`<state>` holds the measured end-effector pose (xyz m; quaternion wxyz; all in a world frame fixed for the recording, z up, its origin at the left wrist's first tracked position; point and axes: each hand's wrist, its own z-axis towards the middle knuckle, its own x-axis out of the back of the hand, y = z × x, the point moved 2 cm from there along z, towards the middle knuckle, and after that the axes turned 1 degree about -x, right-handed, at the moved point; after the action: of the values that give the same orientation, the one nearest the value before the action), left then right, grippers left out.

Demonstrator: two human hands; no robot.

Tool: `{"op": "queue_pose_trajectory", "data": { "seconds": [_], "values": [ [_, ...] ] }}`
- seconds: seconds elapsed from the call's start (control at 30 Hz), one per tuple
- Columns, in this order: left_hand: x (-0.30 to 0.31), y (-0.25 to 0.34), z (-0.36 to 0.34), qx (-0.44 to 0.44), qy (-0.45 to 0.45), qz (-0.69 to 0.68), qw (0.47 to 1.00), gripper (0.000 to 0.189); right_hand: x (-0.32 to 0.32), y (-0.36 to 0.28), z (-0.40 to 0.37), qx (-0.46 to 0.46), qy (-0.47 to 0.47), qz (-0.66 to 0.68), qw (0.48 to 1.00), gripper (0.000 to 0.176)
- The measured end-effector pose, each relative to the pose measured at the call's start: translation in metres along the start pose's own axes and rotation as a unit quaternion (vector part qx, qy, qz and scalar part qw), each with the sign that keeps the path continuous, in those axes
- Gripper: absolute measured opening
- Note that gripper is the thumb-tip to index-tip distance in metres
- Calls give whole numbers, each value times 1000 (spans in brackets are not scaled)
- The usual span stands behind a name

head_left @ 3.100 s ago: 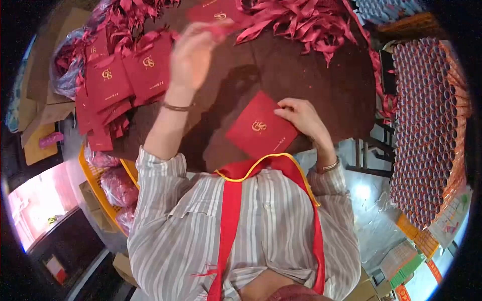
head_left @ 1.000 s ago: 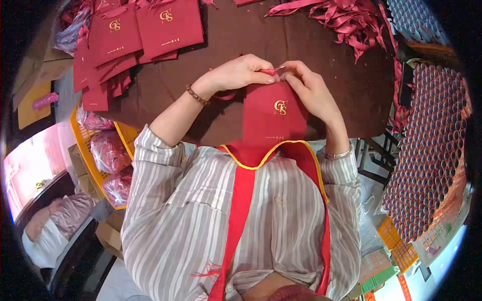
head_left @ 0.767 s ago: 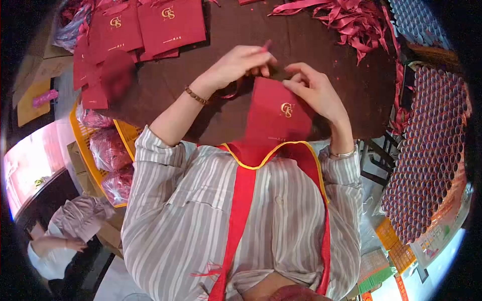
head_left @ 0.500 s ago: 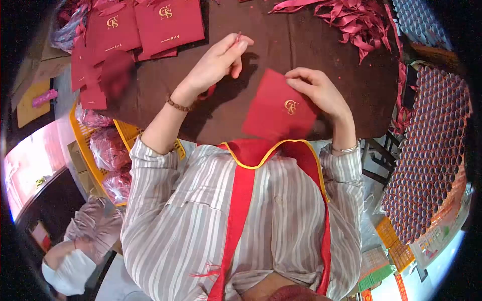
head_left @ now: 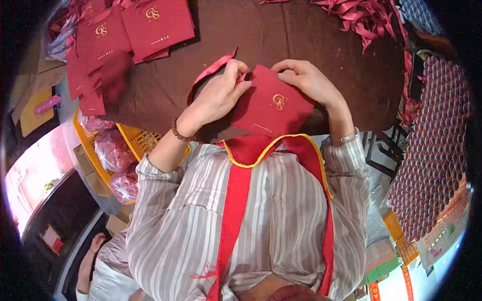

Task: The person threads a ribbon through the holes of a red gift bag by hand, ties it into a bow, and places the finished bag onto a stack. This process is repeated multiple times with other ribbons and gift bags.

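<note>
A flat red paper bag with a gold monogram lies tilted in front of my chest. My right hand grips its upper right edge between thumb and fingers. At the bag's upper left edge, my left hand pinches a pink-red ribbon, which loops up and back over the table behind the wrist. The exact spot where the ribbon meets the bag is hidden by my left fingers.
Similar red bags are piled at the upper left of the brown-covered table. Loose ribbons lie heaped at the upper right. A yellow crate holds plastic-wrapped bundles below left. Another person's arm shows at lower left.
My left hand has come down and right to the bag's upper edge, bringing the ribbon along. The bag stays in my right hand, shifted slightly left. The person at lower left has moved.
</note>
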<state>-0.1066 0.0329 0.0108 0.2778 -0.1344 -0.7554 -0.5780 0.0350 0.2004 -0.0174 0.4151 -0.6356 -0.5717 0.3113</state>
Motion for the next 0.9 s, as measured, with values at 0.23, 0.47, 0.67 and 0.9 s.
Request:
{"op": "queue_pose_trajectory", "data": {
  "seconds": [0.23, 0.47, 0.67, 0.9],
  "values": [
    [-3, 4, -7, -78, -10, 42, 996, 13, -3, -1, 1, -16, -9, 92, 996, 24],
    [-5, 0, -10, 30, 6, -51, 998, 20, -3, 0, 4, 3, -28, 39, 999, 23],
    [-2, -3, -13, 22, 82, -43, 995, 15, -12, -2, 16, 14, -44, -35, 998, 22],
    [5, -8, -20, 9, 101, 68, 993, 14, -18, -9, 26, 6, -95, 35, 995, 23]
  ]
}}
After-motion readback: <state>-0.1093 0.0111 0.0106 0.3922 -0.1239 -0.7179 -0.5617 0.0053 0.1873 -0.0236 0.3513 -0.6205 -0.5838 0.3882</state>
